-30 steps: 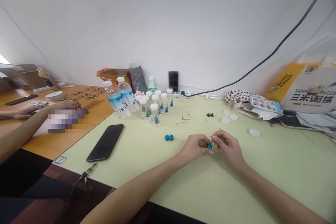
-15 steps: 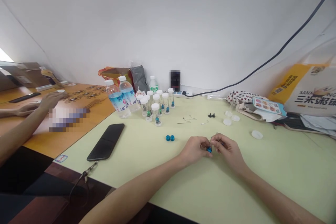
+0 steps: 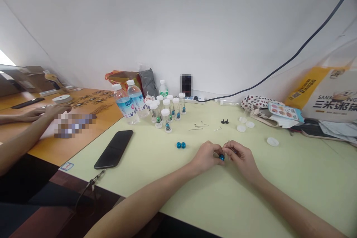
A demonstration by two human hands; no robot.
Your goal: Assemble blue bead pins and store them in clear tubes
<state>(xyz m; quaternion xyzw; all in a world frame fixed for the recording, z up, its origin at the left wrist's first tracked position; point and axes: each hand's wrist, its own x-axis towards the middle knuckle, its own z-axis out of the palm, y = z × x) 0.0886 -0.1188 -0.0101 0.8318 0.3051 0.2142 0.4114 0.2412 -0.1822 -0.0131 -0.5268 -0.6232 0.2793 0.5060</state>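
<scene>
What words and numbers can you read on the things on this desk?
"三米粥铺" on the white and yellow bag
"SANM" and "NG" on the same bag, the letters between them not showing
Too blurry to read: the blue label on the water bottle, the colourful card and the small sticker at the desk edge

Two bare, slender forearms (image 3: 145, 197) taper into narrow hands (image 3: 242, 160).
</scene>
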